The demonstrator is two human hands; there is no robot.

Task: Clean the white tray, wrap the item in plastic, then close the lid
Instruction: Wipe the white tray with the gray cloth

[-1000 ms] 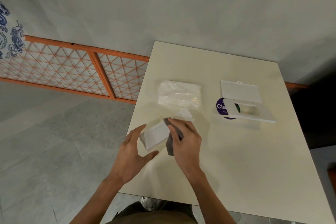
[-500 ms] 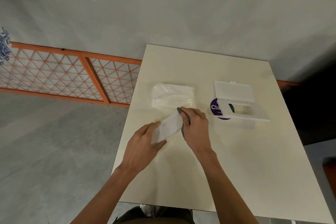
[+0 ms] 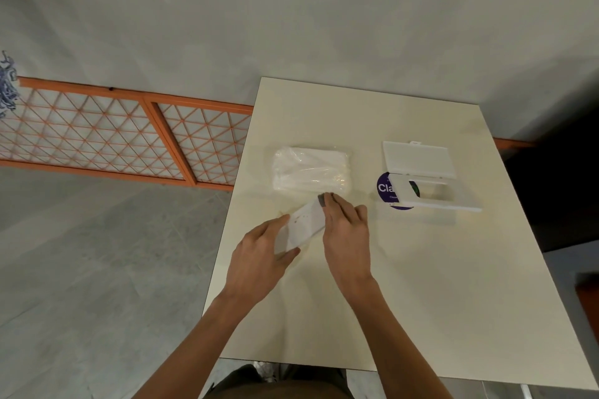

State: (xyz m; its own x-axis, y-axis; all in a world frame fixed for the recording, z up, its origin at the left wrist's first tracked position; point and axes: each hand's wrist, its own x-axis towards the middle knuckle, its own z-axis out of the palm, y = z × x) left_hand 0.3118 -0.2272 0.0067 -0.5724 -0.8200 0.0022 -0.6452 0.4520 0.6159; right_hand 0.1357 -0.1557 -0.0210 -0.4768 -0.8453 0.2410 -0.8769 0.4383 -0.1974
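Across the cream table (image 3: 421,269), which fills the right of the view with an orange lattice panel (image 3: 129,133) off to its left, two bare hands meet near the table's left edge. The left hand (image 3: 259,259) grips the near end of the white tray (image 3: 306,222), fingers along one long side and thumb curled against the other. The right hand (image 3: 346,233) bends its fingers down over a grey cloth (image 3: 322,200) and presses it on the tray's far end (only a scrap of cloth shows past the fingertips). Further back lie a white case (image 3: 453,201) with its lid (image 3: 418,159) open, and a plastic-wrapped white bundle (image 3: 311,168) just beyond the tray. Small dark specks dot the tray
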